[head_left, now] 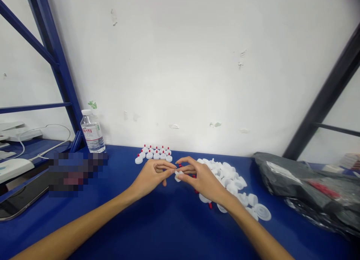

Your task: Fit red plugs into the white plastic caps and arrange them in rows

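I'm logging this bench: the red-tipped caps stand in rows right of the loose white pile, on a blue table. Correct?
Not quite: the red-tipped caps stand in rows left of the loose white pile, on a blue table, as the head view shows.

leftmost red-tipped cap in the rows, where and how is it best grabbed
Probably pinch the leftmost red-tipped cap by the sides of its round white base, coming from the left: it stands upright, with neighbouring caps behind and to the right. The narrow red tip offers less to hold.
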A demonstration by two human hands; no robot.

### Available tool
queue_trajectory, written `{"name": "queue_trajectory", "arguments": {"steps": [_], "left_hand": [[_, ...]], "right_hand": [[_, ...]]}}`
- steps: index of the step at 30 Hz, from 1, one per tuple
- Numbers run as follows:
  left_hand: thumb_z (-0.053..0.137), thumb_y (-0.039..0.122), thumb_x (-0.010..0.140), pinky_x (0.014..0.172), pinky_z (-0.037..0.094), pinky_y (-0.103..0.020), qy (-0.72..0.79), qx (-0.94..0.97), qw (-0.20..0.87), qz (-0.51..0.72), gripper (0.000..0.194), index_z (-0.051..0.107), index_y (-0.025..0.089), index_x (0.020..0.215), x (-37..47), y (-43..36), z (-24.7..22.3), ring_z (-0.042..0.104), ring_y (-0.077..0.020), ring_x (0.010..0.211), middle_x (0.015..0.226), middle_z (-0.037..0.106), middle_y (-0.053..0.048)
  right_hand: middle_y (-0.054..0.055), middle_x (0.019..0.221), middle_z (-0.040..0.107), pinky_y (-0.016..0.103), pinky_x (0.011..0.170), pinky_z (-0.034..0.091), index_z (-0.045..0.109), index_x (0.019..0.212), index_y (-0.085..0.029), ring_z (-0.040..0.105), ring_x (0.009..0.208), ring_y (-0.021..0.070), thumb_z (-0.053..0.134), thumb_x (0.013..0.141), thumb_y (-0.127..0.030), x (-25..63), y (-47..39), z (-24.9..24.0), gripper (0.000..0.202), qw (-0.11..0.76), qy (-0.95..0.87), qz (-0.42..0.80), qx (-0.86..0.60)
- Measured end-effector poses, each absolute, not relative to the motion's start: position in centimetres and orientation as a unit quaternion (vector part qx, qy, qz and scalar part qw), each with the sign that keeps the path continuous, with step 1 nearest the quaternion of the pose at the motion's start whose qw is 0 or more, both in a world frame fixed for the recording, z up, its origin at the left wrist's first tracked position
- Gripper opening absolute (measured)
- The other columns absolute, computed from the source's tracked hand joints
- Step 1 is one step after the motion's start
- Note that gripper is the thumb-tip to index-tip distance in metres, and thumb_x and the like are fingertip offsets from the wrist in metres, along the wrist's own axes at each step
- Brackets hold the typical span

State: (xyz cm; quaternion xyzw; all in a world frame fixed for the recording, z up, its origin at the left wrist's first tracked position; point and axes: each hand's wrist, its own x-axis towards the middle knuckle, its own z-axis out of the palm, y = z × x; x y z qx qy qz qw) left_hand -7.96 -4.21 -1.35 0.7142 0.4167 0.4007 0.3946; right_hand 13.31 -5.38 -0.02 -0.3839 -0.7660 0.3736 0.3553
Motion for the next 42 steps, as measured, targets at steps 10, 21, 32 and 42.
{"name": "queue_trajectory", "arguments": {"steps": [10,21,32,42], "left_hand": [[0.052,0.023,0.087,0.068,0.045,-0.031,0.615,0.765,-0.045,0.184,0.026,0.077,0.025,0.095,-12.1,-1.1,-0.4,0.07,-0.0258,0.084,0.091,0.077,-0.005],[0.046,0.024,0.092,0.077,0.048,-0.032,0.638,0.746,-0.089,0.17,0.033,0.074,0.023,0.108,-14.3,0.9,-1.7,0.067,-0.0277,0.104,0.113,0.073,-0.008],[0.043,0.029,0.095,0.071,0.047,-0.033,0.661,0.728,-0.134,0.12,0.035,0.066,0.021,0.121,-13.7,0.3,-1.1,0.068,-0.0297,0.098,0.115,0.071,-0.012],[0.043,0.026,0.097,0.073,0.047,-0.029,0.505,0.832,-0.07,0.218,0.029,0.07,0.021,0.106,-9.1,-2.8,-2.1,0.066,-0.0181,0.084,0.107,0.068,-0.006]], "right_hand": [[0.003,0.122,0.068,0.035,0.091,0.05,0.056,0.124,-0.03,0.067,0.106,0.0201,0.051,0.097,-0.038,13.7,-5.6,0.8,0.029,0.371,-0.791,0.247,-0.419],[0.001,0.111,0.07,0.032,0.085,0.048,0.06,0.117,-0.029,0.067,0.096,0.0174,0.051,0.096,-0.033,13.8,-5.8,1.2,0.023,0.37,-0.804,0.203,-0.419],[0.001,0.083,0.074,0.028,0.061,0.042,0.075,0.087,-0.026,0.065,0.072,0.0194,0.071,0.08,-0.047,18.6,-5.0,3.3,0.023,0.179,-0.833,0.183,-0.49],[-0.001,0.065,0.071,0.027,0.053,0.038,0.073,0.066,-0.024,0.06,0.057,0.0159,0.077,0.074,-0.037,19.3,-4.5,2.3,0.016,0.123,-0.839,0.226,-0.479]]}}
